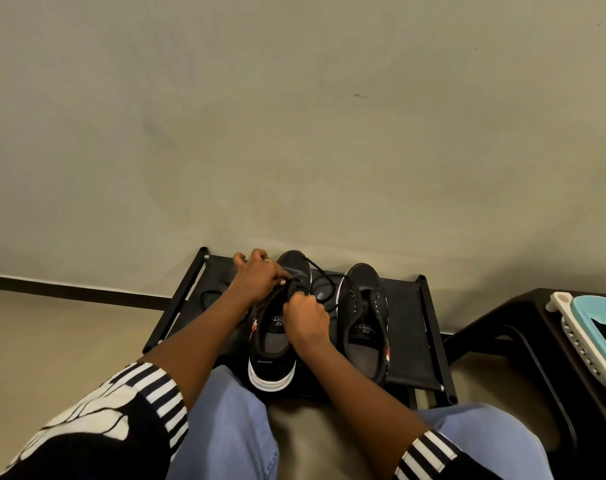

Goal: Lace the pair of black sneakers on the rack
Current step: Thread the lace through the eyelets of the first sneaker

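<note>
Two black sneakers with white soles stand toe-away on a low black rack (412, 317). On the left sneaker (272, 355) my left hand (256, 277) pinches the black lace (324, 282) at the upper eyelets, fingers curled. My right hand (306, 318) grips the sneaker's tongue and lace from the right side. The lace loops loosely over the toe and across the rack toward the right sneaker (364, 320), whose eyelets show bare. Another black lace (210, 294) lies on the rack's left part.
The rack stands against a plain wall on a beige floor. A black stool (523, 327) at the right carries a light-blue and white basket (592, 327). My knees in blue jeans sit close before the rack.
</note>
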